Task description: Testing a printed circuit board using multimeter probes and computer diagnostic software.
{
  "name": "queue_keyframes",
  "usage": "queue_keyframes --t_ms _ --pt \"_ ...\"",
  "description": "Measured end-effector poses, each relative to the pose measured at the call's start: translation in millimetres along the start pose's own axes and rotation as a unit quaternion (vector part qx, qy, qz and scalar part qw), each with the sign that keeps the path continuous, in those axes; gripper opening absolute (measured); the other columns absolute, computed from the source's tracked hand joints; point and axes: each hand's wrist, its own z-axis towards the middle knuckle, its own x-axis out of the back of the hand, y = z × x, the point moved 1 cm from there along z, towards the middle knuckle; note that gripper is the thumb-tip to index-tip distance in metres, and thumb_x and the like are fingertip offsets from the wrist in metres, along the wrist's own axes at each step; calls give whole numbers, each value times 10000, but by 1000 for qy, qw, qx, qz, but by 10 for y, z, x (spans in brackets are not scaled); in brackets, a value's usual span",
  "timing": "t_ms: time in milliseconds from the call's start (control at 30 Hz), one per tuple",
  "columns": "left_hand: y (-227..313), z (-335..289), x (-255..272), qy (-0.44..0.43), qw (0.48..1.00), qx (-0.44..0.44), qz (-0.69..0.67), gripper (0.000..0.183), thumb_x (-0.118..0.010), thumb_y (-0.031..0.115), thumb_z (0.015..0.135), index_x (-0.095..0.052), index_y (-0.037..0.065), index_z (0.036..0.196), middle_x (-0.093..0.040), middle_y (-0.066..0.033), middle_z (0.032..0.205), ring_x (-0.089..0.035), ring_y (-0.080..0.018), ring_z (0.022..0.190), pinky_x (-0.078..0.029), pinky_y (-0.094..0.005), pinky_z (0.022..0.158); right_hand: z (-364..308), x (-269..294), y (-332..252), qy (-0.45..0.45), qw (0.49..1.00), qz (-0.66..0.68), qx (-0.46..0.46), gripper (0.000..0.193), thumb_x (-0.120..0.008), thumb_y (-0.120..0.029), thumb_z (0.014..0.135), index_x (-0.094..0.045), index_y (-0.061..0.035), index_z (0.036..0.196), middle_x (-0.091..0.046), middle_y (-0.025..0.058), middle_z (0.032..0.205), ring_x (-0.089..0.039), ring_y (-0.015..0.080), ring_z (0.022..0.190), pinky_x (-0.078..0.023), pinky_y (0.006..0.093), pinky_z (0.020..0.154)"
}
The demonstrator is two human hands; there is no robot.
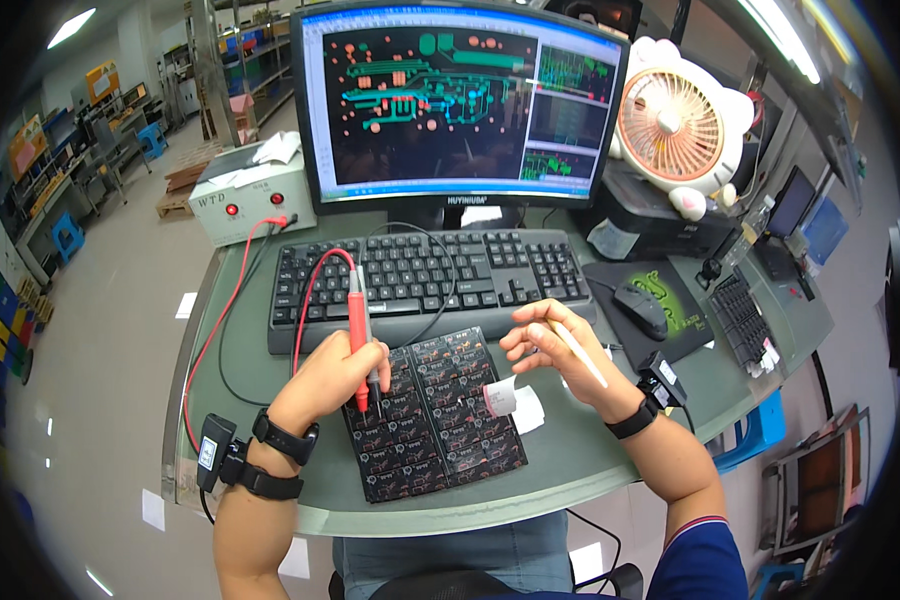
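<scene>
My left hand (342,372) is closed around a pair of test probes, a red probe (357,330) and a black probe (374,385). Their tips point down at the left half of a black circuit board panel (440,425), made up of several small repeated boards; whether they touch it I cannot tell. To the right of the panel, my right hand (565,355) is raised with its fingers partly curled, and a slim pale pen-like stick (578,355) rests in its grip. A curled white label (501,397) sits at the panel's right edge, beside a white paper piece (529,412).
Behind the panel lies a black keyboard (430,275), with a monitor (460,110) showing a circuit layout beyond it. A mouse (640,310) is on its pad at right, near a white fan (675,125). Probe leads run to a tester box (250,200).
</scene>
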Motion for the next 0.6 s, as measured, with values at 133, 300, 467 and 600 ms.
queue_keyframes --t_ms 133,300,467,600 --pt "59 -3 -51 71 995 -67 -3 356 -453 211 871 -657 -16 687 -671 -96 884 -586 -183 817 -448 -302 792 -26 5 36 -9 997 -80 22 272 -588 -145 995 -507 -3 1213 -658 129 1043 -645 146 907 -562 287 763" --pt "147 -53 -136 16 988 -115 -103 378 -445 226 907 -648 -37 727 -684 -134 948 -616 -178 791 -471 -303 770 -69 34 76 9 997 -76 25 275 -629 -167 973 -529 -7 1173 -653 82 959 -621 109 841 -533 257 717" --pt "131 -104 -311 -212 949 -130 -196 356 -444 203 948 -647 -22 761 -689 -164 981 -619 -326 1097 -450 -426 993 -200 -114 18 -35 982 -166 82 345 -797 -157 824 -526 -41 1003 -602 7 839 -553 61 733 -468 224 652" --pt "67 -42 -368 -272 941 -122 -161 345 -428 193 956 -632 -6 759 -698 -140 938 -615 -338 1128 -440 -435 1015 -192 -168 33 -50 965 -239 94 348 -806 -130 797 -492 -58 930 -589 28 826 -569 86 713 -479 237 642"
